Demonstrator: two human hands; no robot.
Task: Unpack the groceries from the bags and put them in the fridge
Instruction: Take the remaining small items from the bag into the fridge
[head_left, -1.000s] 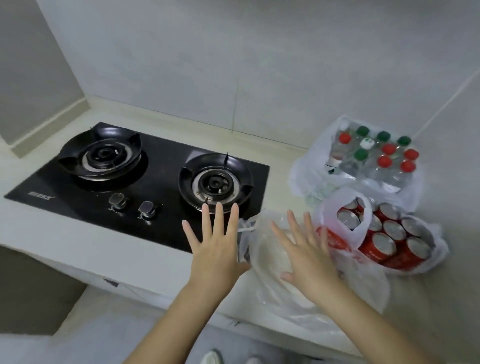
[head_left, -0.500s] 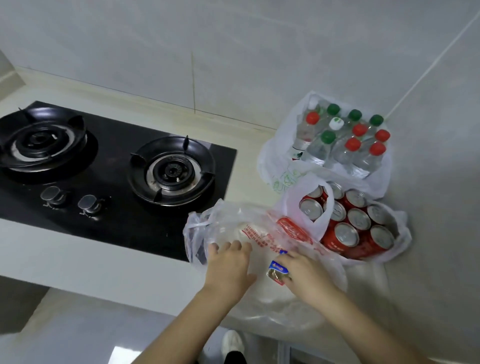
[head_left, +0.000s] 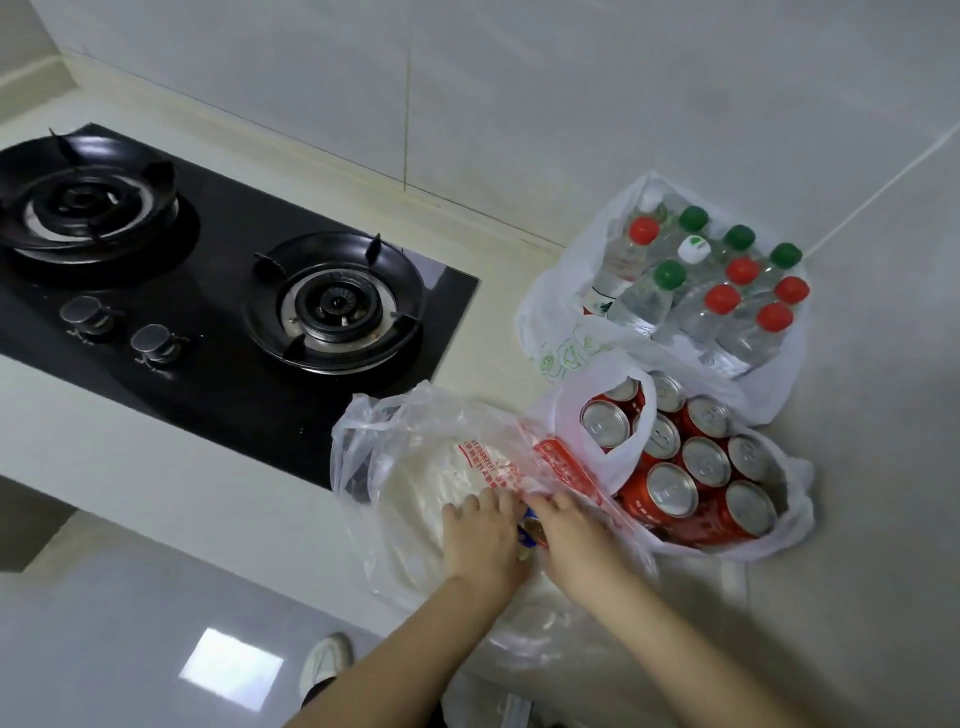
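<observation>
Both hands lie side by side on the clear bag (head_left: 410, 441), which sits right under and just ahead of them on the counter (head_left: 156, 493). The left hand (head_left: 480, 538) has its fingers curled into the film over the pale round stack (head_left: 421, 493) inside. The right hand (head_left: 574, 535), touching it, also grips the film with bent fingers. A small blue packet (head_left: 530, 519) shows between the two hands; which hand holds it cannot be told. Just beyond the right hand's knuckles stands a white bag (head_left: 795, 499) of red cans (head_left: 671, 488), and farther ahead a bag (head_left: 561, 312) of bottles (head_left: 644, 301). The stove (head_left: 223, 374) lies ahead of the left hand.
</observation>
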